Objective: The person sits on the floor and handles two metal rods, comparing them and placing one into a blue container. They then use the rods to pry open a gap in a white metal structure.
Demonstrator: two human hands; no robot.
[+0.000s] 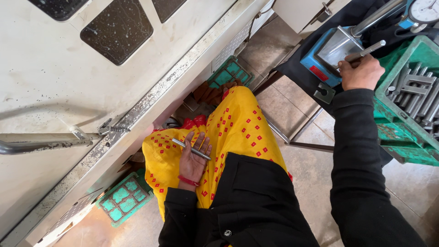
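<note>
So we've got a slim steel rod (pixel 191 149) lying across our open left hand (pixel 193 160), palm up on the yellow red-dotted cloth (pixel 238 128) over our lap. Up and right of that lap, our right hand (pixel 361 72) is closed around a second metal pin (pixel 366 50) at a blue gauge block (pixel 322 57) with a small red label. Just right of it, a green plastic crate (pixel 402 123) holds more shiny pins. Left of the lap runs the scuffed cream machine panel (pixel 68 82).

The garment (pixel 238 128) over the lap is yellow with small red diamond dots, and the sleeves (pixel 361 160) are black. The crate (pixel 388 114) at the right edge is green and holds grey metal pins (pixel 418 96); the gauge stand (pixel 320 57) is blue.
</note>
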